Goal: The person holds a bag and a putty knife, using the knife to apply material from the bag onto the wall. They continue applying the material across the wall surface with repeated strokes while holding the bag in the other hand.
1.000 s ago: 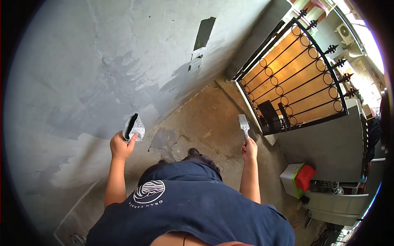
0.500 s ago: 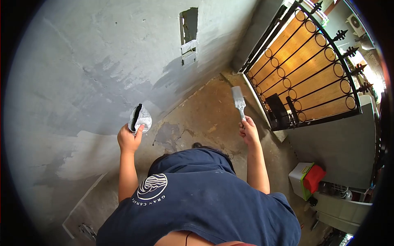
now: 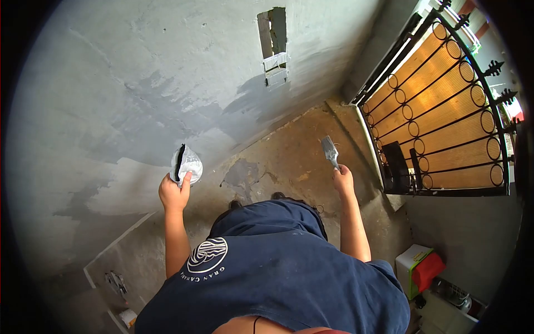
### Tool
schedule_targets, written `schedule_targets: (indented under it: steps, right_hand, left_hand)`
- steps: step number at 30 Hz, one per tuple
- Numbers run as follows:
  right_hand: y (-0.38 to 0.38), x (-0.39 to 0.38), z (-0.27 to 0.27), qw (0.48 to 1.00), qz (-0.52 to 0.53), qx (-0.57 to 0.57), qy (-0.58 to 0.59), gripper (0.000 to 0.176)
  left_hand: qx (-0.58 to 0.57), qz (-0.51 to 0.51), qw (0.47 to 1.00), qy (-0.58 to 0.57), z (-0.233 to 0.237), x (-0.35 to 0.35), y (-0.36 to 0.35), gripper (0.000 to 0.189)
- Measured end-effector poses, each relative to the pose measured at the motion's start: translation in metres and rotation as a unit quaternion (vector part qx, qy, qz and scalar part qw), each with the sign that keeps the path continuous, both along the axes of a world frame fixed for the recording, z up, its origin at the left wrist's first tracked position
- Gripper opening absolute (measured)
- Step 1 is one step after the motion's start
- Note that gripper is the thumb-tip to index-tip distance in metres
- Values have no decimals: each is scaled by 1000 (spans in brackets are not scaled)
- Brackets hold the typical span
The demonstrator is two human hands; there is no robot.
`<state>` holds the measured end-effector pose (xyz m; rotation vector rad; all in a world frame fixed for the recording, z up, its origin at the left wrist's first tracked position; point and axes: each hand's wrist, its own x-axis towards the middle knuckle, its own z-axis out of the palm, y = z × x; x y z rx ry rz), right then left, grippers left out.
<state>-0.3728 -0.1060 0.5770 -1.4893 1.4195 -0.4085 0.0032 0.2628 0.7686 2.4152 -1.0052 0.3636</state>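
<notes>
In front of the wall, my left hand [image 3: 174, 193] is closed around a small white container [image 3: 191, 165] smeared with grey paint. Its dark opening faces left, and its contents are hidden. My right hand [image 3: 343, 179] grips a paintbrush [image 3: 330, 151] by the handle, and the grey-coated bristles point up and slightly left. The brush is held over the floor, apart from the container and the wall. Darker grey patches of paint mark the pale grey wall [image 3: 128, 55] beyond my left hand.
A rectangular hole [image 3: 272, 33] opens in the wall, with tape across its lower part. On the right stands a black metal gate [image 3: 439, 111] with orange panelling. A white, green and red box [image 3: 414, 267] sits at lower right. The concrete floor [image 3: 300, 133] is stained.
The view has shifted, so the wall hole and gate appear farther right. The brush is lower in view and its bristles are turned to a different angle. Both hands keep their hold.
</notes>
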Motion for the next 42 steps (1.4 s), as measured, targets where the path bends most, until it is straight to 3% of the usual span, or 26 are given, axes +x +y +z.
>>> schedule_targets:
  steps: [4,6,9,13,19,23,25,29,34,35,37,38,39,42]
  right_hand:
    - [-8,15,-7,996,49,-67,19,28]
    - [1,33,20,984,94,-133,77,30]
    - [12,70,12,972,150,-133,118,31]
    - [32,140,12,960,243,-131,39,31]
    - [42,296,10,982,89,-161,-30,47]
    - [44,366,-6,985,30,-160,-51,49]
    - [53,380,-16,961,78,-232,-127,48]
    - [80,364,-13,967,115,-159,-162,45]
    - [73,375,-4,967,-28,-200,-158,43]
    - [68,380,-8,967,-25,-202,-156,43]
    - [65,392,-21,941,64,-199,-266,42]
    - [71,389,-17,940,114,-205,-247,42]
    - [81,379,10,960,150,-115,-208,41]
    - [101,365,16,974,84,-136,-161,41]
  left_hand:
    - [12,6,1000,6,3,-7,2,42]
    - [9,9,1000,4,2,-8,7,42]
    - [9,15,1000,9,1,-2,16,41]
    - [31,30,999,18,5,7,36,41]
    - [21,51,998,33,7,19,72,41]
    - [47,79,995,22,7,23,98,40]
    - [58,87,994,35,9,26,115,38]
    - [45,111,992,47,10,34,137,36]
    - [31,115,991,52,2,41,146,38]
    - [44,113,991,50,1,43,145,39]
    - [54,110,991,48,-3,46,141,40]
    - [48,104,992,51,-5,46,139,41]
    - [41,97,993,52,-6,46,137,41]
    - [21,91,994,53,-6,43,131,41]
